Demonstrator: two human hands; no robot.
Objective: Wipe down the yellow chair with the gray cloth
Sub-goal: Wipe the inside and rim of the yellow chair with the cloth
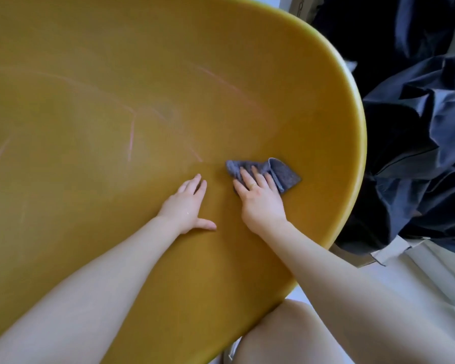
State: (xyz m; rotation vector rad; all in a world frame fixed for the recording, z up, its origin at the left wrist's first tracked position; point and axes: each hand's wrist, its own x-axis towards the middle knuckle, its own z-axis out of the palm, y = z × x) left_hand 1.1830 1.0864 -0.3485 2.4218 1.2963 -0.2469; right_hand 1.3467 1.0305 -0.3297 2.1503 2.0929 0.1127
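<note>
Right hand (pixel 259 199) flat on the gray cloth (pixel 267 172), fingers straight and pressing it against the yellow chair (pixel 116 101), nothing curled round it. Cloth crumpled beneath and just beyond those fingertips, near the chair's rounded rim. Left hand (pixel 188 206) just beside, open, fingers extended and resting bare on the seat, thumb splayed. Faint pale scratches farther out past both sets of fingers. Dark fabric (pixel 418 153) heaped beyond the rim.
</note>
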